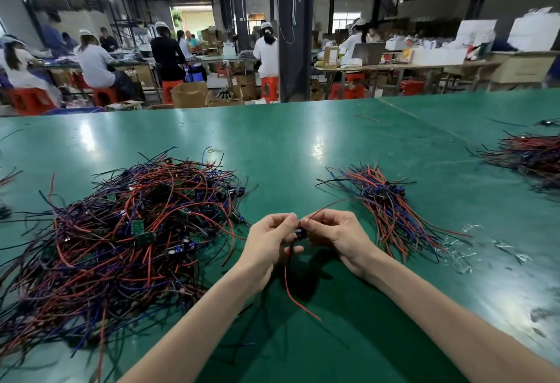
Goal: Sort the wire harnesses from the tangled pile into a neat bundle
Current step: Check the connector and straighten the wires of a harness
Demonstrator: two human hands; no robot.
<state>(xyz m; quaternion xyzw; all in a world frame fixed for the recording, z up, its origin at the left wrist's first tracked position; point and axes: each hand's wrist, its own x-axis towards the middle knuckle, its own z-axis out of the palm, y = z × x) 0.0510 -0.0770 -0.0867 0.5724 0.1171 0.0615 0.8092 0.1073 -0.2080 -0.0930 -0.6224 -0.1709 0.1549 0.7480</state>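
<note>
A big tangled pile (121,237) of red, blue and black wire harnesses with small green boards lies on the left of the green table (303,152). To the right, a sorted bundle (391,210) fans out with its wires roughly aligned. Between them, above the table, my left hand (266,246) and my right hand (336,234) both pinch one wire harness (300,234) at its small dark blue component. A red wire of that harness hangs down toward me and another red wire arcs up to the right.
Another heap of harnesses (527,155) lies at the far right edge of the table. Scraps of clear plastic film (466,249) lie right of the bundle. A few stray wires sit far back. Beyond the table, people work at benches with red stools and cardboard boxes.
</note>
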